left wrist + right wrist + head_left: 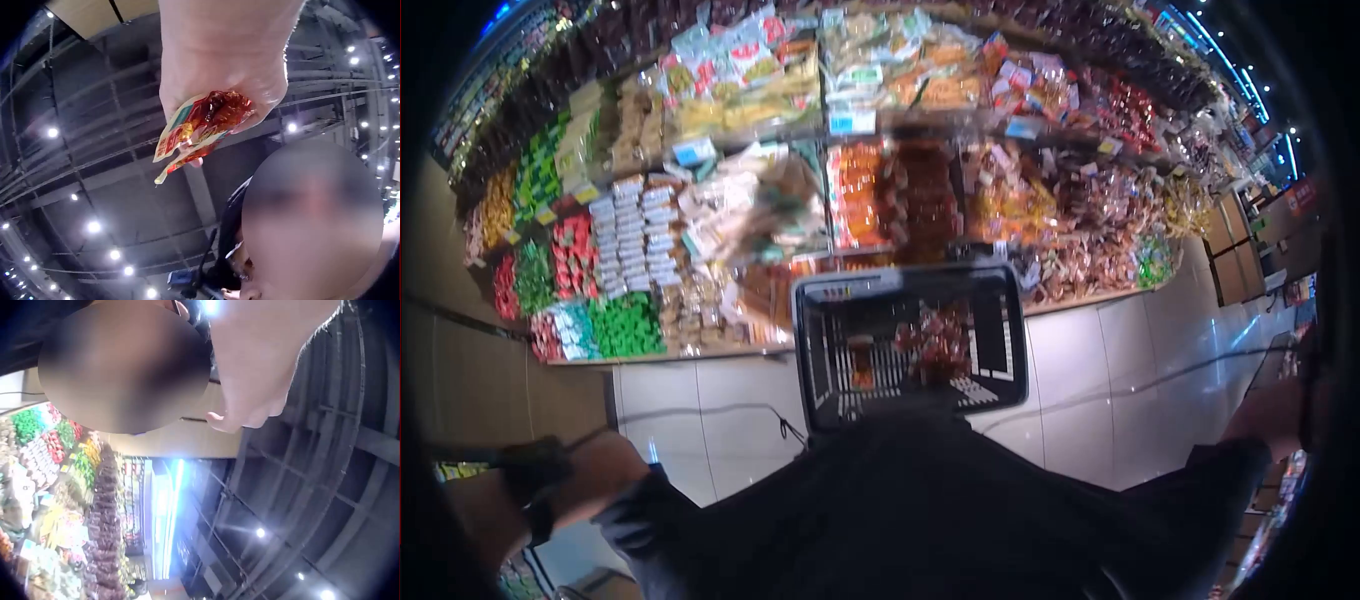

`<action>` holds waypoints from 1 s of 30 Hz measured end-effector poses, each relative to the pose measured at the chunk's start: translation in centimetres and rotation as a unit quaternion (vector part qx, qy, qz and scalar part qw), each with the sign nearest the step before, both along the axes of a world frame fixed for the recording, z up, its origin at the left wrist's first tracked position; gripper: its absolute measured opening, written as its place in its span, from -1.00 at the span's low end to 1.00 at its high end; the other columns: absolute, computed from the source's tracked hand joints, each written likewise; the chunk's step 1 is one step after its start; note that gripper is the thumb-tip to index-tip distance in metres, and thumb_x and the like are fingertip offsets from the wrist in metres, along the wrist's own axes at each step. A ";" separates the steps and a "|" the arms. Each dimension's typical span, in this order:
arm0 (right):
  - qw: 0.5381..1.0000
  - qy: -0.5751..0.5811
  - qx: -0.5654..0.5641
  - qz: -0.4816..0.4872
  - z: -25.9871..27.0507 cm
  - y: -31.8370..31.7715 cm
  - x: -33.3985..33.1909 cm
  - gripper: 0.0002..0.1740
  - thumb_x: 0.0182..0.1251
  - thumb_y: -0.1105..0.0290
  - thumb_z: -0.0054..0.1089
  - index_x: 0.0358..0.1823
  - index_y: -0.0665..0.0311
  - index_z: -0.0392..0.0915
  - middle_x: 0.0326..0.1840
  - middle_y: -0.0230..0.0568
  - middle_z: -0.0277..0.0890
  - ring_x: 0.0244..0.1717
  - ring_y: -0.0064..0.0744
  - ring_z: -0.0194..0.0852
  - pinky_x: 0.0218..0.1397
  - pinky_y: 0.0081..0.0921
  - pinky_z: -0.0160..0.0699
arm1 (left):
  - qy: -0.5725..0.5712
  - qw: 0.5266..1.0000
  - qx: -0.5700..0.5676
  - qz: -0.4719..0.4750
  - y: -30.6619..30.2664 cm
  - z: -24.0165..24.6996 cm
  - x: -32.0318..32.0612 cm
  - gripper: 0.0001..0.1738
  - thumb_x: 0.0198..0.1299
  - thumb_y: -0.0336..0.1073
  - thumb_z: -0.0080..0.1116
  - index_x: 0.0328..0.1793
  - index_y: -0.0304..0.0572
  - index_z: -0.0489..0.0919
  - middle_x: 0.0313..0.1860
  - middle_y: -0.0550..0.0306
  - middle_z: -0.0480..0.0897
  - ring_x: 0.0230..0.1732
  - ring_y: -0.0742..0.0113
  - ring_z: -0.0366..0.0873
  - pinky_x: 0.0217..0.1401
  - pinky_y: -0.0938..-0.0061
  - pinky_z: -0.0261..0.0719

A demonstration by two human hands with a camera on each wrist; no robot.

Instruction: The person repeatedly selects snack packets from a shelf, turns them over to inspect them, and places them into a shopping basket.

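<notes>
In the left wrist view my left hand [222,69] grips red and orange glossy packets [215,115] with cream edges; most of its fingers are hidden behind the wrist and packets. The right wrist view has my right hand [256,381] raised, its thumb tip showing and its fingers bent loosely, with nothing visible in it. Both arms spread to the sides of the head view, left forearm [605,465] and right forearm [1268,418]. Between them, close to the body, is a black basket [1012,340] holding red packets [935,345] and an orange item [861,362].
A tiered display of bagged goods [750,80] curves across the front, its lower edge just beyond the basket. Pale floor tiles [1090,350] lie below it. Boxes [1235,250] stand at the right. A dark cable [700,409] crosses the view near the basket.
</notes>
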State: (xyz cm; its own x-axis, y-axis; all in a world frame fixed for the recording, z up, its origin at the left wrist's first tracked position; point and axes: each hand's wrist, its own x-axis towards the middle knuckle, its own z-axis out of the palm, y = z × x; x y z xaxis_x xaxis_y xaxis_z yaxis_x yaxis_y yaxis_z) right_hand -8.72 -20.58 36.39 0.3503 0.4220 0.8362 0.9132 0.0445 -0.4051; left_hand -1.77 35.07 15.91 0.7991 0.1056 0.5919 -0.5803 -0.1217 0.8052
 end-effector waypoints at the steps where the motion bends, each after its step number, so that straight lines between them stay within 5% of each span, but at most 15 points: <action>1: 1.000 0.019 0.004 0.001 -0.7 -0.9 0.7 -0.05 0.03 -0.31 0.45 0.44 -0.18 0.32 0.57 -0.06 0.09 0.55 0.05 0.09 0.42 0.30 0.25 | 0.024 1.000 0.000 -0.003 -1.7 0.5 0.1 -0.41 0.22 -0.20 0.17 0.30 -0.40 0.39 -0.09 -0.11 0.53 -0.30 0.10 0.57 -0.13 0.24 0.64; 5: 0.997 0.075 0.034 -0.006 -2.7 -1.2 0.6 -0.11 0.06 -0.28 0.42 0.40 -0.15 0.33 0.52 -0.06 0.12 0.50 0.03 0.11 0.39 0.26 0.26 | 0.085 0.996 0.008 -0.005 -6.6 2.1 0.1 -0.43 0.24 -0.19 0.15 0.29 -0.40 0.40 -0.09 -0.10 0.53 -0.29 0.11 0.57 -0.13 0.26 0.64; 11: 0.994 0.102 0.032 -0.034 -2.8 -1.7 -0.4 -0.19 0.10 -0.24 0.37 0.33 -0.10 0.34 0.46 -0.06 0.17 0.43 0.00 0.14 0.34 0.19 0.29 | 0.120 0.992 -0.028 -0.028 -1.7 -1.6 -1.6 -0.45 0.27 -0.17 0.12 0.28 -0.40 0.40 -0.10 -0.08 0.53 -0.29 0.14 0.57 -0.14 0.28 0.63; 30: 0.997 -0.038 0.004 -0.066 -5.1 -3.2 4.4 -0.44 0.22 -0.09 0.22 0.13 0.05 0.39 0.26 -0.06 0.30 0.21 -0.10 0.25 0.21 -0.02 0.35 | -0.002 0.983 -0.163 -0.080 -7.8 -6.6 5.8 -0.51 0.36 -0.13 0.03 0.24 -0.38 0.42 -0.13 -0.01 0.54 -0.28 0.21 0.56 -0.14 0.35 0.63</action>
